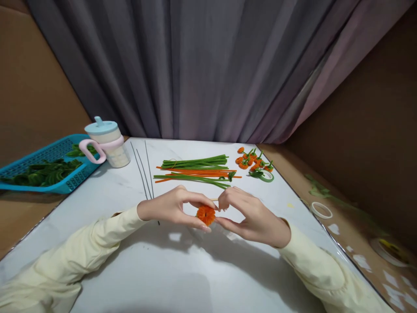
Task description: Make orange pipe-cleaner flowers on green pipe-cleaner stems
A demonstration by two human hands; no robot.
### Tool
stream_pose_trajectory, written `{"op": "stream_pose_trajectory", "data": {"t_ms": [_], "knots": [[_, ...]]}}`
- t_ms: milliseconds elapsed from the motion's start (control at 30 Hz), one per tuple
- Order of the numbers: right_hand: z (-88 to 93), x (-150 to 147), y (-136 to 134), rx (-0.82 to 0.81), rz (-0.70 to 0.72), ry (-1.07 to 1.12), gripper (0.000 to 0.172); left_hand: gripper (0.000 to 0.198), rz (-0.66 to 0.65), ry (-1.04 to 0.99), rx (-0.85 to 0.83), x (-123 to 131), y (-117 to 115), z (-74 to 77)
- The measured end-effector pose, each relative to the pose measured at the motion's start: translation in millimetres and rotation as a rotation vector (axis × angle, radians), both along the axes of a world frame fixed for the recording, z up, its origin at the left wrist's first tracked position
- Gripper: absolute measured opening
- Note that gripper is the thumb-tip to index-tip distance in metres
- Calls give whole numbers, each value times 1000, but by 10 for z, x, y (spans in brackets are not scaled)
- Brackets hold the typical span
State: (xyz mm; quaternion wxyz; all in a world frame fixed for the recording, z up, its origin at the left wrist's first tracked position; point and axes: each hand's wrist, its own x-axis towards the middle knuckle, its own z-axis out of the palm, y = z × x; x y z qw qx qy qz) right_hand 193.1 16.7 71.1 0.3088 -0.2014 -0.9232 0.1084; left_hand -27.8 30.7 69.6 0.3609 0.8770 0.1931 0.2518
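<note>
A round orange chenille flower with a small dark centre is held above the white table, its face turned toward me. My left hand grips it from the left, thumb below and fingers above. From the right, my right hand closes in with bent fingers, thumb and fingertip at the flower's edge. A thin pale stick shows behind, between the two hands; its ends are hidden. Beyond the hands lie a bundle of green chenille stems, several orange chenille stems and looser green stems.
Several small orange flowers with green stalks lie at the back right, near a green tape roll. Three dark wires lie left of the stems. A lidded cup stands beside a blue basket of green leaves. A white ring lies off the table's right side.
</note>
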Motion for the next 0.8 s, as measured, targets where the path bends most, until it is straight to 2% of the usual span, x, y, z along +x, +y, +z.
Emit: {"op": "stream_pose_trajectory", "data": {"t_ms": [133,233,400,600,800], "knots": [[410,-90,-35,180,-10,-248,8,31,60,-69,145,-53,-56,151],[578,-167,-121,268,-50,-295,13,24,72,-106,191,-96,-105,264],[597,-199,-167,282,-48,-257,11,24,73,-118,251,-130,-153,350],[590,-124,-128,168,-30,-129,15,35,185,-197,346,-128,-157,281],[561,-128,-126,247,-108,4,14,35,183,-235,288,-134,-183,234]]}}
